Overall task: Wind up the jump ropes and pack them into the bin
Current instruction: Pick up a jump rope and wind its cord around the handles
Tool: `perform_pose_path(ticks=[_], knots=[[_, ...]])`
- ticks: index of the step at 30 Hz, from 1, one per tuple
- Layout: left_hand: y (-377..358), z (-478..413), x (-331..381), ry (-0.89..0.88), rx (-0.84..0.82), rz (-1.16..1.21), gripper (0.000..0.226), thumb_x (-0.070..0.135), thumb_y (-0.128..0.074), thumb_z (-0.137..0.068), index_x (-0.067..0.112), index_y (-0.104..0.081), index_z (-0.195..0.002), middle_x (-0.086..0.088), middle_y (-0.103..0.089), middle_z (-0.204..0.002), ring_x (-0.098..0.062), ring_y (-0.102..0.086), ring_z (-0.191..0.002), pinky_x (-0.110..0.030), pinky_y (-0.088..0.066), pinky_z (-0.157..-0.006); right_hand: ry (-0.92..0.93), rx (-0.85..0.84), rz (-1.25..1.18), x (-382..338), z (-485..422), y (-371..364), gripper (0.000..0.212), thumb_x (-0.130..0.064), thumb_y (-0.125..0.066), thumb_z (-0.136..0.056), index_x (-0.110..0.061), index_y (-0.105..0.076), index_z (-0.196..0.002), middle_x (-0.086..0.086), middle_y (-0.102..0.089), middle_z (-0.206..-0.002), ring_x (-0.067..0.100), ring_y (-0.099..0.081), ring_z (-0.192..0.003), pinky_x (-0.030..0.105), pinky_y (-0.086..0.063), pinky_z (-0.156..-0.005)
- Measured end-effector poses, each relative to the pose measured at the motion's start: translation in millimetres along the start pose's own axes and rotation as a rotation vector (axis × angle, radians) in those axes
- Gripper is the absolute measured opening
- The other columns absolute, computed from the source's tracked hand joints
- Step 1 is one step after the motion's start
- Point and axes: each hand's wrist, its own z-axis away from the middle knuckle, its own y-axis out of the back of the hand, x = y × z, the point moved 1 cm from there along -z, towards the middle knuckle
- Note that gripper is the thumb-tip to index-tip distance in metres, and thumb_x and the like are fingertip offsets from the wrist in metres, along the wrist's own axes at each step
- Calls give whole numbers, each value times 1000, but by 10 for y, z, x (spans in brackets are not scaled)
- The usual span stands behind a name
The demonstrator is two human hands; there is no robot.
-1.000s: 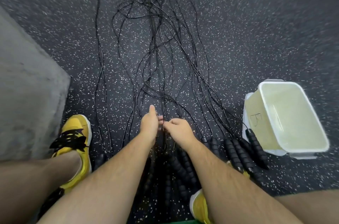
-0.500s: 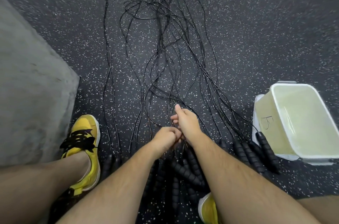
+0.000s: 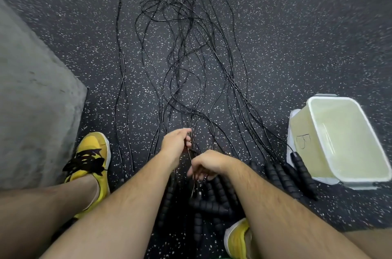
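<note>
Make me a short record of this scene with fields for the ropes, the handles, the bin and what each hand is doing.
ropes: black, unwound, tangled lengthwise on the floor
handles: black foam, bunched near the feet, some against the bin
bin: pale, open, on the right, nothing seen inside
left hand: pinches the ropes
right hand: fingers curled round the ropes, nearer the body
floor: dark, speckled
shoes: yellow, black laces

Bare-armed, bare-legged, in yellow sneakers (image 3: 93, 144) (black laces (image 3: 84, 161)).
</note>
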Motion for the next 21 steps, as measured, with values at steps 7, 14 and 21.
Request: perform_pose_path(ticks=[7, 14, 21], knots=[[36, 326, -252, 123, -517, -560, 33, 3, -50, -97, 15, -76, -80, -3, -65, -68, -16, -54, -58, -25, -42, -56, 152, 462, -485, -217, -298, 199, 23, -36, -58, -95, -15, -63, -105, -4, -74, -79, 8, -60, -62, 28, -43, -62], [73, 42, -7, 60, -62, 87, 21, 14, -41, -104, 10, -60, -112, -9, -70, -96, -13, -68, -71, -26, -51, -59, 238, 346, -327, -291, -118, 94, 15, -11, -60, -94, -7, -74, -89, -5, -70, -65, 3, -57, -51, 17, -42, -49], [-83, -193, 218, 73, 26, 38, 30, 7, -38, -99, 11, -68, -99, 5, -57, -54, -11, -47, -43, -23, -39, -45, -31, 104, -98, -196, -120, 57, 13, -10, -57, -83, -10, -71, -82, 1, -74, -80, 15, -64, -66, 26, -46, -61]])
